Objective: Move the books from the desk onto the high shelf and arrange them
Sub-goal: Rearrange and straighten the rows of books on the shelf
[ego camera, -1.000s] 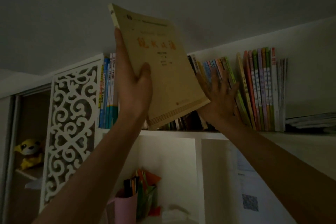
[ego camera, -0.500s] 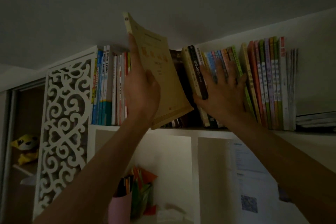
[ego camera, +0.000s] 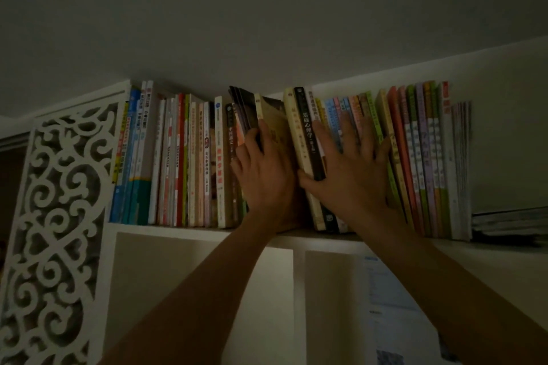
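Observation:
A thin yellow book point(ego camera: 274, 115) stands in a gap in the row on the high shelf point(ego camera: 178, 230), leaning slightly. My left hand point(ego camera: 264, 178) grips it at its spine edge, with the index finger lying up along the spine. My right hand point(ego camera: 350, 169) lies flat with spread fingers on the leaning books point(ego camera: 382, 127) right of the gap. Its thumb sits under a dark-spined book point(ego camera: 308, 133). More upright books point(ego camera: 178, 157) fill the shelf to the left, and colourful thin ones point(ego camera: 421, 157) fill it to the right.
A white lattice panel point(ego camera: 59, 216) closes the shelf's left end. A flat pile of papers point(ego camera: 510, 222) lies at the far right of the shelf. The ceiling sits close above the book tops. Below are open white compartments and a printed sheet point(ego camera: 394, 305).
The yellow book went from tilted in the air in front of the shelf into the gap between the books. My right hand stayed on the leaning books, holding them to the right.

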